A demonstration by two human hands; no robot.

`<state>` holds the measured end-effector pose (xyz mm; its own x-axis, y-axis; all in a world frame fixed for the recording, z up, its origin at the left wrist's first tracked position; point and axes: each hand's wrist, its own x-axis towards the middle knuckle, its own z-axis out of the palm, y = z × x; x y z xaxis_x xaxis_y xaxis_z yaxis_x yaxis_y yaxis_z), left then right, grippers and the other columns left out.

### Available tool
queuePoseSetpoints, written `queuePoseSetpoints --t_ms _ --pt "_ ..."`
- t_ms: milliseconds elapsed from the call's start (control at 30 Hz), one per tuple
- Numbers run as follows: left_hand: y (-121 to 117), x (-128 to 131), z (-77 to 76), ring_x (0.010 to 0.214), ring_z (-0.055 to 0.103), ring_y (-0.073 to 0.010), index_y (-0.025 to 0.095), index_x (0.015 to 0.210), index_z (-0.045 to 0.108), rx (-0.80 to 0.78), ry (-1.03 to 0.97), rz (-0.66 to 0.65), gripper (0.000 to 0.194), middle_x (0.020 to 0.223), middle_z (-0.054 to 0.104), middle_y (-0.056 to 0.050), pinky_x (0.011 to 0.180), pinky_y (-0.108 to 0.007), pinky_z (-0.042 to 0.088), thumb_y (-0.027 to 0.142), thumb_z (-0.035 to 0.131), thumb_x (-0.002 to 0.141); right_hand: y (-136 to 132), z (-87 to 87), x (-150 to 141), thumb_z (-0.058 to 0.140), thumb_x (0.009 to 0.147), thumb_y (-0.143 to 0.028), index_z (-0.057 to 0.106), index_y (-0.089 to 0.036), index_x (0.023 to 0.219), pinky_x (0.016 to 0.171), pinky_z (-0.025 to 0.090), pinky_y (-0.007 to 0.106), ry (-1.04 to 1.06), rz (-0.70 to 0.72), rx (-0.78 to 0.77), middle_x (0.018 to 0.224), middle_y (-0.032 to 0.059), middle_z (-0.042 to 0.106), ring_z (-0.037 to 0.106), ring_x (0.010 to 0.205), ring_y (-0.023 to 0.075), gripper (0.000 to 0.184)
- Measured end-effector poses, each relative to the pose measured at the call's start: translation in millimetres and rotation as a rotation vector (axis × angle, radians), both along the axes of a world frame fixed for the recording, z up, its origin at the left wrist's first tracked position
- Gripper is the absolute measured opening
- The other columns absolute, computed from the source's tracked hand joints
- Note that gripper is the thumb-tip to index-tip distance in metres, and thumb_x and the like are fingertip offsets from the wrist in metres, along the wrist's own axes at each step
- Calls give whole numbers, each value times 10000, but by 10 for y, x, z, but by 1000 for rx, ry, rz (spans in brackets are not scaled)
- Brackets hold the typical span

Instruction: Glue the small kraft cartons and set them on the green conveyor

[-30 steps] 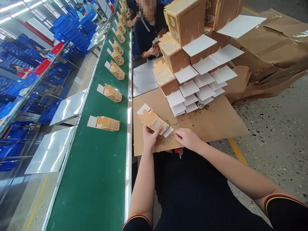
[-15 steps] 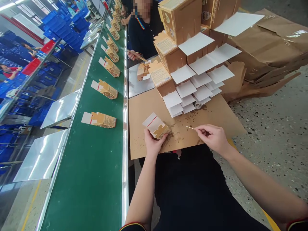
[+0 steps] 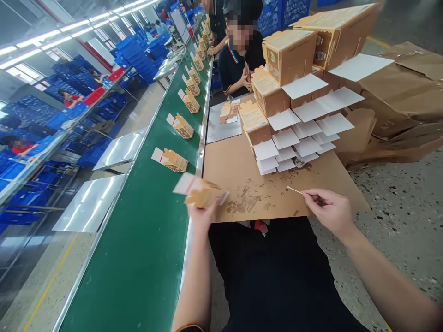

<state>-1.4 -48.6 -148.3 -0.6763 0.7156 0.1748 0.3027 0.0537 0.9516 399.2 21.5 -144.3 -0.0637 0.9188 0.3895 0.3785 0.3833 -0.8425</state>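
Observation:
My left hand grips a small printed cardboard box, its white flap with a red strip pointing left. The box is blurred by motion and hangs over the metal edge between the green conveyor belt and the cardboard-covered table. Above the table's front right part, my right hand pinches a thin cotton swab, its tip pointing left. Wet-looking brown smears mark the cardboard between my hands. A small round glass jar stands by the stacked boxes.
Stacked boxes with white flaps out rise at the table's back right. Several like boxes stand in a row along the belt. Across the table's far end sits a co-worker. Brown wrapped bundles lie to the right.
My left hand has carried the box left from above the table to the belt's edge. The right hand still pinches the swab. The view has turned, and the co-worker's hands are raised.

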Motion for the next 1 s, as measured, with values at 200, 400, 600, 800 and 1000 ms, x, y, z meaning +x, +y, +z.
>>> queuePoseSetpoints --t_ms 200,400,600,800,1000 --pt "-549 -1254 86 1435 729 -387 251 1408 512 145 85 377 1072 1523 697 -182 1212 -655 611 509 1137 575 -11 -37 74 763 1045 -469 865 -260 918 609 650 342 9 -28 -38 772 38 798 727 625 197 265" --pt "-525 -1522 -204 1395 763 -358 222 1419 553 -73 65 315 1007 1478 733 -187 1252 -576 587 408 1122 609 41 -88 -53 754 1044 -613 871 -238 933 631 669 367 -21 11 -68 778 58 807 746 635 214 407" --pt "-385 -1607 -276 1376 773 -369 198 1411 589 -79 75 311 948 1432 754 -183 1246 -581 587 374 1100 632 89 -59 -165 775 1049 -518 872 -232 921 624 661 328 -1 69 -17 773 49 811 742 618 188 329" --pt "-294 -1669 -147 1369 760 -370 215 1397 579 -196 104 282 986 1392 758 -160 1267 -612 559 406 1118 593 128 20 -60 773 1036 -473 865 -258 912 627 678 315 -14 16 -2 773 33 808 741 616 184 264" --pt "-482 -1496 155 1616 508 -406 270 1555 396 -76 389 532 996 1623 509 -180 1368 -673 392 404 964 747 -40 -7 482 813 965 -496 874 -259 936 583 668 340 5 -214 -24 722 39 775 728 580 205 247"
